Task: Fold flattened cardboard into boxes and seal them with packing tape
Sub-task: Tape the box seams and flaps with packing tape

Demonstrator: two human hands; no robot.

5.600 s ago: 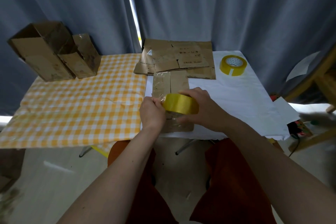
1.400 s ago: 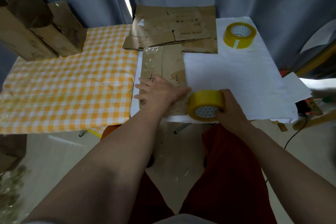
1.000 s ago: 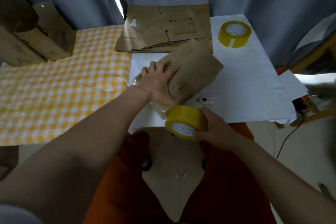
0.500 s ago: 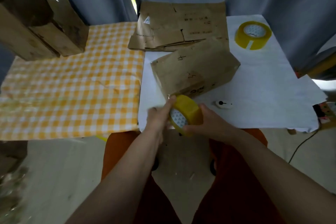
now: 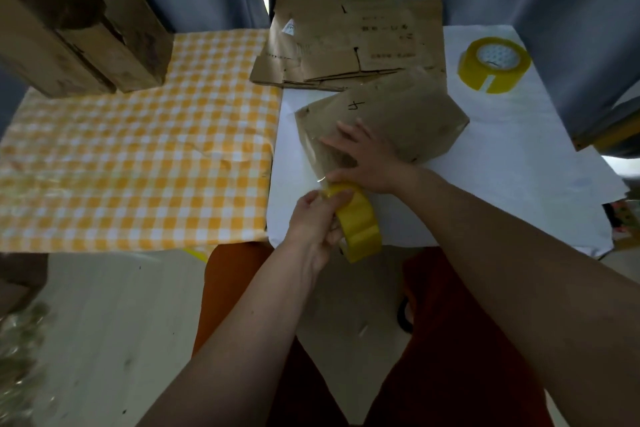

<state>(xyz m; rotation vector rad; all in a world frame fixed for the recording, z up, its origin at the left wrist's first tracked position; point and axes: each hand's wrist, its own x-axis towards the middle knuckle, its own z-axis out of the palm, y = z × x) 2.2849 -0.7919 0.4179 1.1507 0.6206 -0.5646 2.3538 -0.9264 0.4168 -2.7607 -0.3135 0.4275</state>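
A brown cardboard box, folded up and marked with a handwritten figure, lies tilted on the white sheet. My right hand presses flat on the box's near end, fingers spread. My left hand grips a yellow tape roll just below that end, at the table's front edge. A clear strip of tape runs from the roll up onto the box's near corner.
A stack of flattened cardboard lies behind the box. A second yellow tape roll sits at the back right. Assembled boxes stand at the back left on the yellow checked cloth. Grey curtains hang behind the table.
The tape roll has passed from my right hand to my left. My right hand has moved up onto the box's near end. A small white item beside the box is now out of sight.
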